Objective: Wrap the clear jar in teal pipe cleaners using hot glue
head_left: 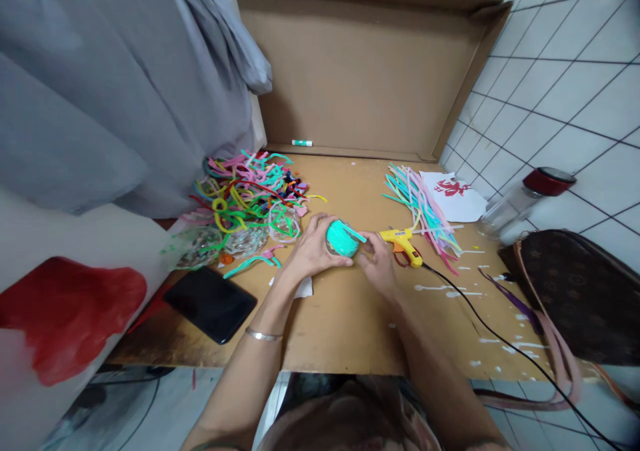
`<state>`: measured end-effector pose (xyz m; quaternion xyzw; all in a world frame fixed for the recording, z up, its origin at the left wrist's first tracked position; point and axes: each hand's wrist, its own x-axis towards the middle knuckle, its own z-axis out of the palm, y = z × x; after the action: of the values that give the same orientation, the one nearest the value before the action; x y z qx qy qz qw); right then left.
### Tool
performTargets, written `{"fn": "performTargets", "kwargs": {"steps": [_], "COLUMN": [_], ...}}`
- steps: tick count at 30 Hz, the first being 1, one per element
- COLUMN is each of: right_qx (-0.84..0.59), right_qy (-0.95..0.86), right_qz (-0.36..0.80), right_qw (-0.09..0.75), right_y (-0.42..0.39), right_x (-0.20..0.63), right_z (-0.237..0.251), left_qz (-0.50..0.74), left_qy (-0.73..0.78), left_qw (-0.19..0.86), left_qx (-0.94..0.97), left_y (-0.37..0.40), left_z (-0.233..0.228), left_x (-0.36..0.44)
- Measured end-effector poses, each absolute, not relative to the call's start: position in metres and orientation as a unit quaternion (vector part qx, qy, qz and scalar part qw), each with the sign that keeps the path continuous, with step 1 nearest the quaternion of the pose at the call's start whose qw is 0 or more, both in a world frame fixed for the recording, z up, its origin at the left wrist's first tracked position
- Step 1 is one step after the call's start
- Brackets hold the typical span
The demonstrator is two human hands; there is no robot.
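At the centre of the frame a teal ball (341,238) is held between both hands just above the tabletop (345,324). The left hand (313,248) is cupped against the ball's left side, its grip closed around it, thumb under and fingers over the top. The right hand (377,261) is pressed to the ball's right side, fingertips pinched on it where a loose teal strand sticks out; how firmly that grip is closed cannot be told. A yellow glue gun (403,243) lies just right of the right hand, its black cord (480,318) trailing to the lower right. A tangled pile of pipe cleaners (245,198) is seen at the upper left of the hands, a straighter bundle (425,208) at the upper right. A black phone (210,303) lies at lower left, a jar (525,204) and a brown bag (580,291) at the right.
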<state>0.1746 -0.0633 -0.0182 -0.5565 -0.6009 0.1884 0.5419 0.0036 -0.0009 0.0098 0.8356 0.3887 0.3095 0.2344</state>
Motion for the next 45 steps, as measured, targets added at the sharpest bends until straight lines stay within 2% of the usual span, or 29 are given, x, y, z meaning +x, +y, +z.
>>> {"fn": "performTargets", "kwargs": {"steps": [6, 12, 20, 23, 26, 30, 34, 45], "right_qx": [-0.534, -0.549, -0.553, -0.554, -0.546, -0.505, -0.493, -0.455], "right_qy": [-0.556, -0.535, -0.504, -0.505, -0.548, -0.671, -0.728, -0.691], "right_qz": [0.265, 0.266, 0.274, 0.249, 0.170, 0.059, 0.020, 0.062], "right_qw": [0.579, 0.585, 0.604, 0.613, 0.610, 0.539, 0.475, 0.558], "right_y": [-0.063, -0.065, -0.067, -0.066, -0.070, -0.077, -0.079, -0.080], "right_x": [0.170, 0.168, 0.173, 0.175, 0.175, 0.169, 0.165, 0.171], "right_z": [-0.020, -0.018, -0.010, -0.008, -0.001, 0.009, 0.011, 0.010], "left_qz": [0.314, 0.344, 0.256, 0.245, 0.241, 0.248, 0.251, 0.240], "left_qy": [0.397, 0.372, 0.336, 0.323, 0.318, 0.297, 0.270, 0.288], "left_qw": [0.221, 0.232, 0.361, 0.376, 0.380, 0.385, 0.377, 0.392], "left_qx": [0.834, 0.830, 0.831, 0.833, 0.834, 0.838, 0.850, 0.840], "left_y": [0.000, -0.001, -0.004, -0.006, -0.007, -0.006, -0.006, -0.006], "left_z": [0.009, 0.009, 0.018, 0.021, 0.021, 0.019, 0.017, 0.023], "left_x": [0.008, 0.009, 0.002, 0.002, 0.002, 0.003, 0.003, 0.002]}}
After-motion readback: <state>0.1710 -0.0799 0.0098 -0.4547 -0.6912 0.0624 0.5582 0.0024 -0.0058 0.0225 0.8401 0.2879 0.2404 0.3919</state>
